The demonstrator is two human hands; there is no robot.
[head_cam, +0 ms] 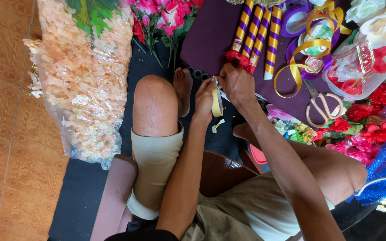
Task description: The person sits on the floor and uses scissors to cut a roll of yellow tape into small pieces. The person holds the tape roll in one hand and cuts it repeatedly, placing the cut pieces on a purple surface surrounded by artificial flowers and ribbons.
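Gripping a yellow tape roll [217,101] above the knees, the left hand [204,100] steadies it while the right hand [237,84] pinches its loose end, with 4 striped sticks [258,38] and scissors [321,106] on the purple cloth [211,35] beyond.

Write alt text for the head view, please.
Seen from above, a seated person's left hand holds a yellow tape roll while the right hand picks at its edge. Striped sticks, ribbons, scissors and artificial flowers surround them.
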